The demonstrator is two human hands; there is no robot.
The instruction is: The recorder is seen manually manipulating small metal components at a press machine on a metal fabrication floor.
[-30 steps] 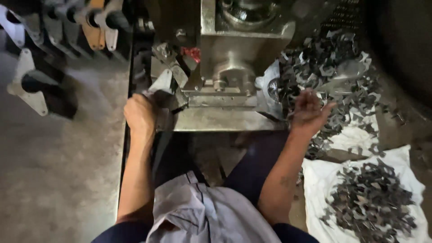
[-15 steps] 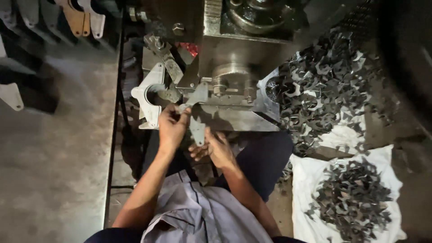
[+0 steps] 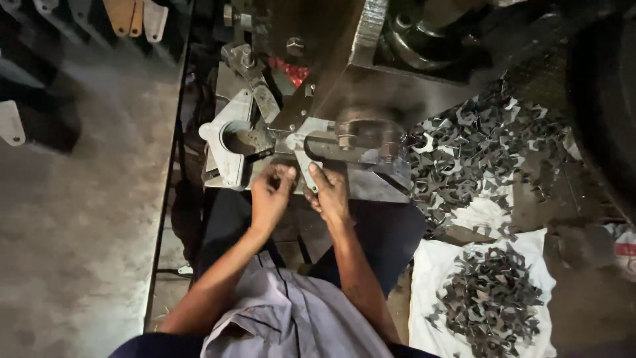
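Both my hands meet at the front of a grey metal press machine [image 3: 371, 142]. My right hand [image 3: 329, 192] pinches a flat, pale metal piece [image 3: 306, 166] that points up toward the machine's die. Just to its left, my left hand [image 3: 271, 192] has its fingers curled beside the same piece, touching its lower edge. A pale metal bracket with a round hole [image 3: 232, 142] sits on the machine bed to the left of my hands.
A heap of small dark metal stampings [image 3: 477, 142] lies right of the machine. More stampings lie on a white cloth [image 3: 430, 265] at the lower right. Metal parts [image 3: 132, 16] line the top left above a grey concrete floor [image 3: 79, 232].
My right hand left the scrap heap on the right and came to the machine front. Both hands now meet on the flat piece, slightly higher than half a second ago.
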